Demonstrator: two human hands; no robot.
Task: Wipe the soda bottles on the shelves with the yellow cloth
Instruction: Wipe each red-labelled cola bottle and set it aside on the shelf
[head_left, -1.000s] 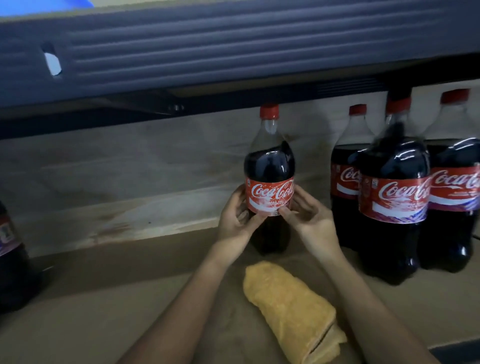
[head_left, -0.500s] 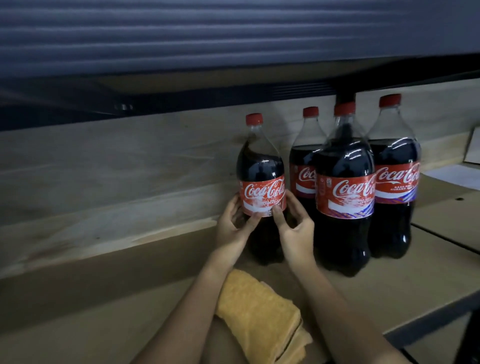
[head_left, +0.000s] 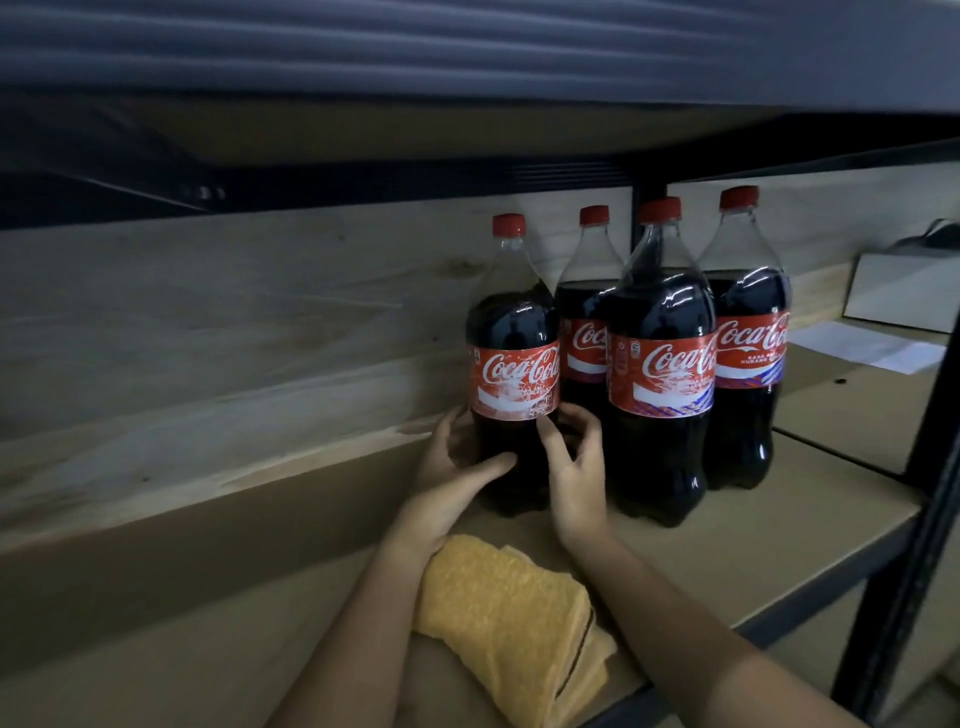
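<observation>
Shelf (head_left: 779, 525) carries four cola bottles, leftmost bottle (head_left: 514, 374) clasped low by left hand (head_left: 457, 467) and right hand (head_left: 574, 462), likely seating it beside its neighbours; folded yellow cloth (head_left: 514, 618) lies unused at shelf front.

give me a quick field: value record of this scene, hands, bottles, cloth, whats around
left hand: grips the lower body of the leftmost bottle, thumb across its front
right hand: fingers curled round the same bottle's right side
other bottles: three more, upright, red caps, standing close to its right
yellow cloth: folded, lying on the shelf between the forearms, not held
wiping: not under way
far right: white paper on the neighbouring shelf section
</observation>
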